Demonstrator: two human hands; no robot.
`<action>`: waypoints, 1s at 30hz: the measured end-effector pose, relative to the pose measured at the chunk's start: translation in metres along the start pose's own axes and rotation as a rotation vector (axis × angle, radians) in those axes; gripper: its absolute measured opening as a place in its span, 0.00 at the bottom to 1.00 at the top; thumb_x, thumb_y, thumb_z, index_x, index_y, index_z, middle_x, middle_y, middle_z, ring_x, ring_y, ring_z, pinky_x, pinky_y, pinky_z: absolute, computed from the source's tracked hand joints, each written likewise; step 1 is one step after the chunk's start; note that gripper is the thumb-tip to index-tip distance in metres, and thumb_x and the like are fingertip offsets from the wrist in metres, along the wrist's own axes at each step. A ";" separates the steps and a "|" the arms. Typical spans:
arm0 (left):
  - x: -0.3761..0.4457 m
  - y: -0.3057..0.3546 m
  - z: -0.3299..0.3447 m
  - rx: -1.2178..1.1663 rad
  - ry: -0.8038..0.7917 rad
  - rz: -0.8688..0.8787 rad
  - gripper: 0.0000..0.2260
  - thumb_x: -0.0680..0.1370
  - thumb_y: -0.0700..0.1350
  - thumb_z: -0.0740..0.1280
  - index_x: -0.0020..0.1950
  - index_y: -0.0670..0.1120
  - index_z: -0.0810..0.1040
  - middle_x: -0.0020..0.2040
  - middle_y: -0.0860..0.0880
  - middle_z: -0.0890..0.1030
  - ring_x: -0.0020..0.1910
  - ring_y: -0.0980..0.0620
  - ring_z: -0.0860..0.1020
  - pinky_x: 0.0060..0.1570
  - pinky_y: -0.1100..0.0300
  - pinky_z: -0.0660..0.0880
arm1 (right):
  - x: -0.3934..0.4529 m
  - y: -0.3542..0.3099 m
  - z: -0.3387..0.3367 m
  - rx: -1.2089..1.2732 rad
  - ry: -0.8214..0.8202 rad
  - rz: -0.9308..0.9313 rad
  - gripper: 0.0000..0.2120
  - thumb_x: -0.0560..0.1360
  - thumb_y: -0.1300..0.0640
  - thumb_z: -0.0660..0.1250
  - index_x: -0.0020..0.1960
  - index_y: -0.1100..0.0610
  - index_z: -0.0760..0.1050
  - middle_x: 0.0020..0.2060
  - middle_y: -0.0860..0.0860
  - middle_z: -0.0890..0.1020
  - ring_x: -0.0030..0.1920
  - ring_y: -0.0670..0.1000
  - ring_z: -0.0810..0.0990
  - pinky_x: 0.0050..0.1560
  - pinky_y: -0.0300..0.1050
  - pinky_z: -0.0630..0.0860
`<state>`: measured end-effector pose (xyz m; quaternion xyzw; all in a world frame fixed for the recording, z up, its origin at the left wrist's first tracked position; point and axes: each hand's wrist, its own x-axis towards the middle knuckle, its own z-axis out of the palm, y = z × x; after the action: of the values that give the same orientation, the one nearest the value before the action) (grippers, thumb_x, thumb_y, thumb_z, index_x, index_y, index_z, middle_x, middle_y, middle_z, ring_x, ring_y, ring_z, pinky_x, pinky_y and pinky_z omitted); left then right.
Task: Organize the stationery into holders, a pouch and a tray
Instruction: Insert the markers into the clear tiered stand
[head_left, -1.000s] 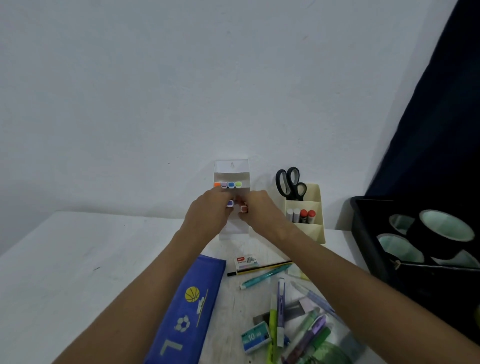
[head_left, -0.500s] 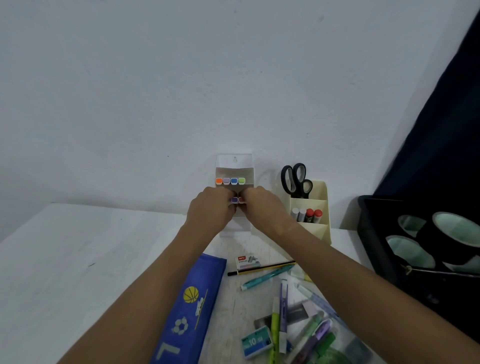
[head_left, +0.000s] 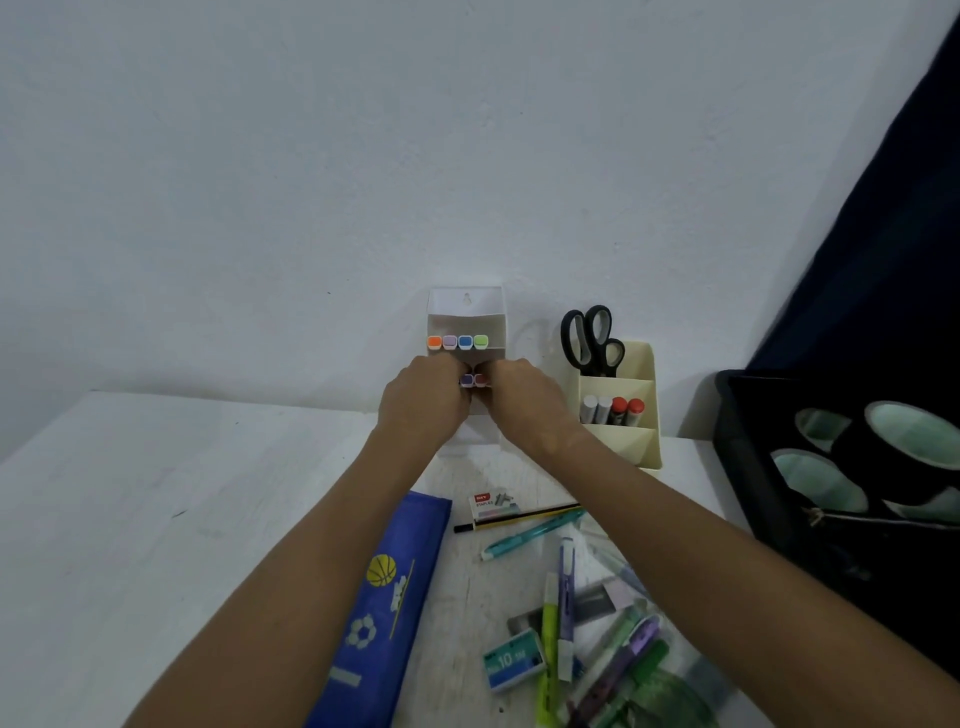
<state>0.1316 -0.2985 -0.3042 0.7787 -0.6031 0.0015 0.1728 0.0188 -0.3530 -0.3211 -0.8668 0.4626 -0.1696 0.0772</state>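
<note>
A white tiered holder (head_left: 466, 306) leans against the wall, with several colour-capped markers (head_left: 457, 342) in its upper tier. My left hand (head_left: 423, 402) and my right hand (head_left: 524, 397) meet at its middle tier, fingers curled around a purple-capped marker (head_left: 466, 380) and a red-capped marker (head_left: 480, 380); only the caps show. A cream holder (head_left: 644, 441) to the right carries black scissors (head_left: 592, 340) and several glue sticks (head_left: 613, 410). A blue pouch (head_left: 384, 608) lies near me. A black tray (head_left: 732, 441) holds tape rolls (head_left: 914, 441).
Loose on the white table lie a staples box (head_left: 491, 505), a pencil (head_left: 519, 518), a teal pen (head_left: 530, 535), highlighters (head_left: 550, 639), a blue staples box (head_left: 511, 665) and a clear plastic bag (head_left: 649, 680). A dark cloth (head_left: 883, 234) hangs at the right.
Both hands have pushed the purple and red markers lower into the middle tier, and the two caps now sit close together. The view has shifted slightly.
</note>
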 end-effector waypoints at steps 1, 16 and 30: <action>-0.002 0.001 -0.001 -0.011 -0.006 0.002 0.08 0.79 0.46 0.60 0.55 0.46 0.76 0.43 0.45 0.81 0.32 0.48 0.78 0.39 0.56 0.79 | -0.002 0.000 -0.002 0.021 -0.014 -0.004 0.09 0.80 0.54 0.60 0.55 0.56 0.76 0.46 0.56 0.82 0.43 0.55 0.81 0.40 0.45 0.75; -0.117 0.012 0.014 -0.226 -0.326 0.101 0.11 0.76 0.48 0.67 0.56 0.45 0.81 0.40 0.49 0.80 0.36 0.52 0.77 0.37 0.62 0.73 | -0.126 0.033 -0.039 0.082 -0.515 0.076 0.13 0.75 0.53 0.68 0.54 0.59 0.82 0.47 0.54 0.84 0.38 0.48 0.79 0.38 0.39 0.76; -0.125 0.051 0.052 -0.271 -0.790 -0.041 0.18 0.73 0.56 0.71 0.45 0.41 0.85 0.34 0.49 0.81 0.32 0.52 0.75 0.30 0.63 0.71 | -0.139 0.048 -0.009 0.370 -0.542 0.522 0.12 0.73 0.57 0.70 0.52 0.65 0.77 0.31 0.56 0.81 0.25 0.52 0.78 0.29 0.42 0.79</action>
<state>0.0391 -0.2061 -0.3663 0.7013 -0.6023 -0.3803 0.0289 -0.0937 -0.2648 -0.3574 -0.7053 0.5912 0.0097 0.3911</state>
